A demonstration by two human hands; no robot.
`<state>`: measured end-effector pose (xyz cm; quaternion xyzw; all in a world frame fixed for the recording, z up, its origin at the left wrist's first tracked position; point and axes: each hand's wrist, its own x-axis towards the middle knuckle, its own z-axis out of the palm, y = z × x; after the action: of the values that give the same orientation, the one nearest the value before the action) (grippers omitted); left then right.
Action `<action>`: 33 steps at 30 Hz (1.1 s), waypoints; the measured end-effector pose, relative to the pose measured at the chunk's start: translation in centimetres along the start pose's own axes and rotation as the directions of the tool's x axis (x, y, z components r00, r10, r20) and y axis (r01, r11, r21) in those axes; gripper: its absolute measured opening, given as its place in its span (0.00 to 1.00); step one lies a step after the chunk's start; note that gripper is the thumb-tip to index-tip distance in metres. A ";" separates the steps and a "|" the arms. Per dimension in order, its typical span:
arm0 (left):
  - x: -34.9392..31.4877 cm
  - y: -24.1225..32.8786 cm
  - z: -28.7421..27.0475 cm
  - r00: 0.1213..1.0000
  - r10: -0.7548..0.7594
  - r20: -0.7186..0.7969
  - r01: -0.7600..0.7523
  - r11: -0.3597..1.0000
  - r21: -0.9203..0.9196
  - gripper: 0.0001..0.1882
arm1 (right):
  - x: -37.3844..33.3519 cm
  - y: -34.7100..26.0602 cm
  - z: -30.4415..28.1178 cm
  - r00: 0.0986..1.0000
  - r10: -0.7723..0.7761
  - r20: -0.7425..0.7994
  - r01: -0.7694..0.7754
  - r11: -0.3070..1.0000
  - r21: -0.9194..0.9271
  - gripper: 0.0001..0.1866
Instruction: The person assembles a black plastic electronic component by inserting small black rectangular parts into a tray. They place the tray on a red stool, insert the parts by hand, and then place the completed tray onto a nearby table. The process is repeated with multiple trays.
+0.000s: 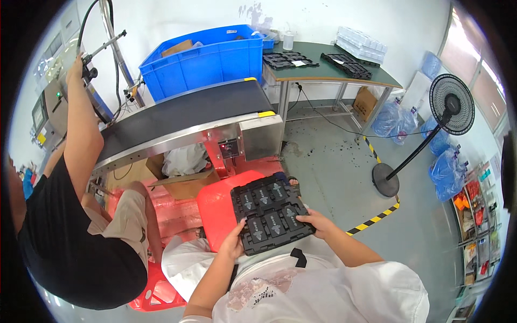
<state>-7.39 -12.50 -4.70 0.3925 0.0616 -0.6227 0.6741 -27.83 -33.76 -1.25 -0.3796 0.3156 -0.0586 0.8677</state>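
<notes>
A black plastic tray (pixel 264 208) lies across my lap, tilted a little. Its compartments hold several flat black pieces (pixel 276 223) with pale printed marks. My left hand (pixel 233 242) grips the tray's left edge, thumb on top. At the right edge, my right hand (pixel 318 222) holds the tray with its thumb over the rim. The fingers beneath the tray are hidden on both sides. Under the tray's far left part shows a red plastic stool (pixel 215 202).
A conveyor (pixel 186 110) runs ahead on the left, beside a blue bin (pixel 204 67). Left of me, a person in black (pixel 81 237) reaches toward a machine arm. A green table (pixel 323 67) bears more black trays (pixel 291 59). A black fan (pixel 451 105) stands at right.
</notes>
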 end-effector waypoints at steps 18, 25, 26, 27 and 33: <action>-0.7 2.1 -7.0 0.962 -0.076 -0.262 0.034 0.987 -0.159 0.19 | 18.1 -32.2 -1.6 0.238 -0.959 0.155 0.238 -0.097 -0.966 0.21; -1.6 2.5 -7.7 0.783 -0.280 -0.556 0.346 0.938 0.014 0.20 | 35.6 -44.5 5.9 0.387 -0.889 0.243 -0.120 -0.310 -0.943 0.29; -1.5 2.4 -7.9 0.835 -0.256 -0.487 0.298 0.954 0.009 0.20 | 36.6 -44.9 5.5 0.421 -0.886 0.195 -0.113 -0.264 -0.958 0.29; -1.6 2.4 -7.8 0.850 -0.238 -0.470 0.273 0.962 0.005 0.20 | 37.9 -44.9 5.5 0.457 -0.877 0.152 -0.096 -0.218 -0.971 0.29; -2.0 1.3 -8.2 0.888 -0.214 -0.407 0.214 0.976 -0.048 0.22 | 35.0 -43.3 4.0 0.339 -0.940 0.033 -0.120 -0.078 -0.990 0.20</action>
<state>-3.32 -6.06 -8.55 0.5045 0.2448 -0.5970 0.5737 8.29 -73.75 13.35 -0.8396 0.4252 -0.3315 0.0660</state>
